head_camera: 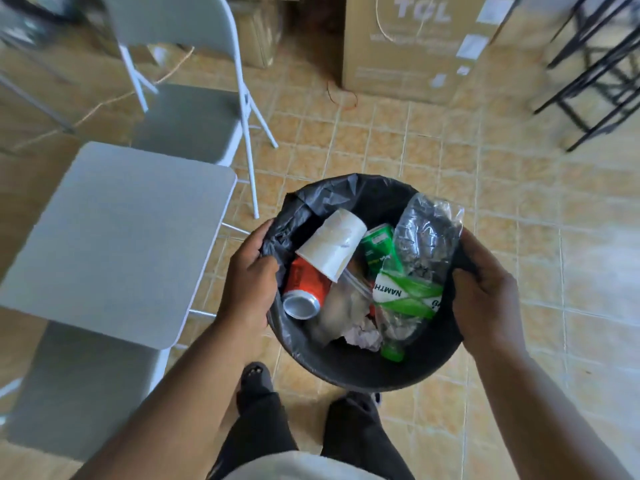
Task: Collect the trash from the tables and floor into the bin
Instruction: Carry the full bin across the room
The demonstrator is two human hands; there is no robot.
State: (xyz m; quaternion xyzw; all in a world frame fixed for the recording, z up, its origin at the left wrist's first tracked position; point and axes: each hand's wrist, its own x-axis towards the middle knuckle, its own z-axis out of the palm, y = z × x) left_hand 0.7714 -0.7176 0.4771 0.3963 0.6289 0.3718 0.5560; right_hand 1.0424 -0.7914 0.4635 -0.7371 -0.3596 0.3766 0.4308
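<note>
**Both hands gripping a lined bin full of trash**

Nearest, at the bottom edge, a person's two bare forearms are reaching forward, with dark trouser legs and a dark shoe (255, 375) showing below them on the tan tiled floor (512, 209). Between the arms, the round black bin (349, 370) is being held up above the floor. The left hand (250, 275) is closing around the bin's left rim, fingers curled over the black liner bag (311, 199). The right hand (485, 296) is clasping the right rim in the same way, thumb tucked inside.

Inside the bin, a red drink can (304, 289) is lying on its side at the left, its silver end facing up. A white paper cup (332, 244) is resting tilted, just above the can and touching it. A green carton (377, 245) is sitting in the middle. A crushed clear plastic bottle (420, 244) with a green and white label and a green cap is leaning along the right side. Crumpled paper (363, 336) is lying low in the middle.

Left of the bin, a grey folding chair (114, 233) is standing close, with a second grey chair (194, 119) behind it. Farther back, a large cardboard box (412, 46) is standing on the floor, and black metal table legs (595, 81) are showing at the far right.
</note>
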